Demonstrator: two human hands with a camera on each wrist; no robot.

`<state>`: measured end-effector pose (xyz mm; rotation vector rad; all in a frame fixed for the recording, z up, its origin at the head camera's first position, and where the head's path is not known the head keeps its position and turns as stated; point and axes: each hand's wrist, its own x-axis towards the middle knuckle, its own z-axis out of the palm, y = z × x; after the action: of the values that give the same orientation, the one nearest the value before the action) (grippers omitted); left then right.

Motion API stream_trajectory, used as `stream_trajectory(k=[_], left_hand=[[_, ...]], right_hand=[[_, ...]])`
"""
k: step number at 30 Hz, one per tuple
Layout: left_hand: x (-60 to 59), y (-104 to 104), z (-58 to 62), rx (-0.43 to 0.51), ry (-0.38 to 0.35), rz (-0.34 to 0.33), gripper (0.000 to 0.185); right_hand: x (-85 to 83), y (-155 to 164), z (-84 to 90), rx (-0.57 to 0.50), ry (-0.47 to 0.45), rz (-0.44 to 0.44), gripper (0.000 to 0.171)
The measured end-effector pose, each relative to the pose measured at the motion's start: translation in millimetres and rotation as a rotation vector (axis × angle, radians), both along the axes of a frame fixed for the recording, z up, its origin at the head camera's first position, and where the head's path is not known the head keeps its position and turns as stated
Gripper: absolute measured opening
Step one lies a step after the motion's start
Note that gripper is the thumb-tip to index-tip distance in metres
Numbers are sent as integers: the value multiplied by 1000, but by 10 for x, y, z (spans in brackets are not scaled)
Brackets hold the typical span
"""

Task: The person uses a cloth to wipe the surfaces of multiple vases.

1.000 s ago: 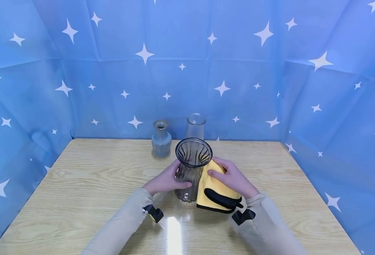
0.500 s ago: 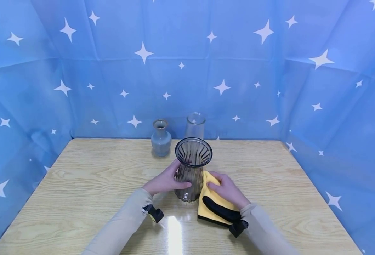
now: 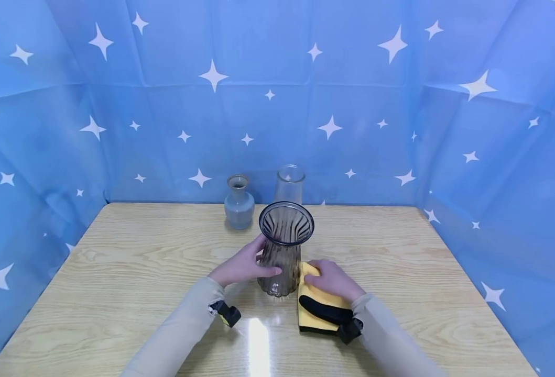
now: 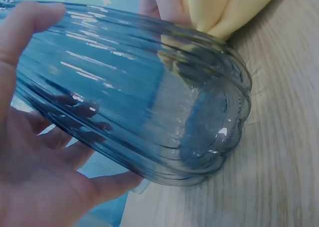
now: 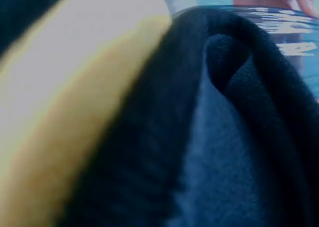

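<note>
A ribbed, smoky-grey glass vase (image 3: 282, 262) with a flared rim stands upright on the table. My left hand (image 3: 240, 266) grips it from the left, thumb across the near side; in the left wrist view the other fingers curl behind the glass (image 4: 114, 77). My right hand (image 3: 335, 281) holds a folded yellow cloth (image 3: 311, 320) with black edging against the vase's lower right side. Through the glass, part of the cloth (image 4: 234, 7) shows near the base. Cloth folds (image 5: 239, 137) fill most of the right wrist view, hiding the right fingers there.
Behind the grey vase stands a clear glass vase (image 3: 290, 188), its lower part hidden. A small blue-grey ceramic vase (image 3: 239, 209) sits at the back left. The wooden table (image 3: 140, 262) meets a blue star-patterned curtain (image 3: 268, 120) on three sides.
My right hand has slid down the vase's right side toward me, bringing the cloth from mid-body to near the base. The left hand and the vase have stayed in place.
</note>
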<state>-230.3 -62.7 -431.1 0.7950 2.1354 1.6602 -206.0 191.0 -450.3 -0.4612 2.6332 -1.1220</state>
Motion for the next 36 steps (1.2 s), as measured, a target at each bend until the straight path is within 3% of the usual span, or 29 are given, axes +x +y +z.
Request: stream_trajectory(k=[3, 6, 13, 17, 20, 25, 33, 36], left_hand=[[2, 6, 10, -9, -1, -9, 86], [4, 20, 12, -34, 7, -15, 86], [6, 59, -9, -6, -6, -36, 91], [5, 87, -39, 36, -46, -46, 94], [7, 95, -47, 28, -29, -17, 93], [18, 86, -8, -78, 45, 48, 91], [-13, 72, 11, -106, 159, 17, 87], [-12, 68, 11, -97, 179, 5, 83]], right_hand=[[11, 27, -7, -102, -63, -67, 27], [38, 30, 55, -184, -64, -120, 34], [66, -7, 377, -104, 182, -70, 43], [58, -2, 537, -156, 220, -53, 42], [45, 7, 648, -252, 185, -34, 40], [19, 23, 814, -366, 142, -32, 41], [18, 50, 865, -537, 57, -94, 46], [26, 50, 846, -587, 64, -100, 46]])
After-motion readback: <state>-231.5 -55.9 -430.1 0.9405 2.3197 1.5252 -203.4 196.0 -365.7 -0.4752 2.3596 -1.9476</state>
